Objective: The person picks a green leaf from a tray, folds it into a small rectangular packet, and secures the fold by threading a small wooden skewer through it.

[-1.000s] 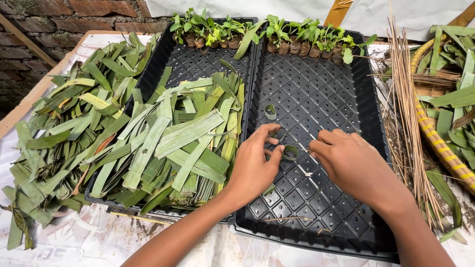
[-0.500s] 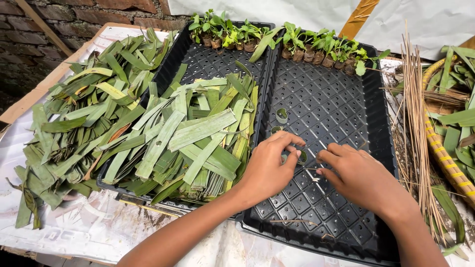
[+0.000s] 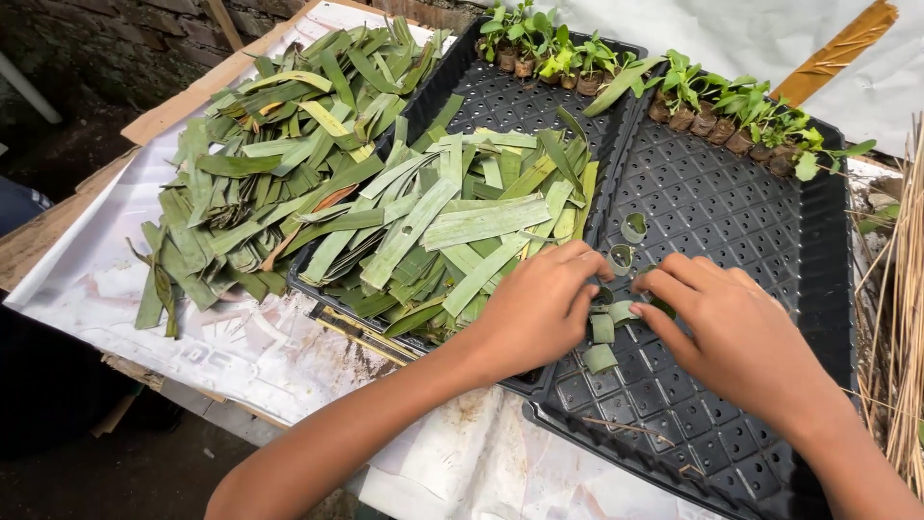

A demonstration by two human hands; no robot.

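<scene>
My left hand (image 3: 541, 308) and my right hand (image 3: 724, 332) meet over the right black seedling tray (image 3: 770, 221), fingertips pinched together on a strip of green leaf (image 3: 606, 327) that curls between them. Two small rolled leaf rings (image 3: 633, 227) stand in tray cells just beyond my fingers. A heap of cut leaf strips (image 3: 452, 231) fills the left black tray (image 3: 491, 101), right beside my left hand.
More cut leaves (image 3: 260, 183) are piled on the white sheet at left. Small potted seedlings (image 3: 731, 111) line the far edge of both trays. Dry thin sticks (image 3: 900, 318) lie at right. A brick wall (image 3: 125, 39) and the table edge are at left.
The view has shifted, so the trays sit further right. Both hands stay pinched together over the right tray, and a leaf strip now hangs below the fingers.
</scene>
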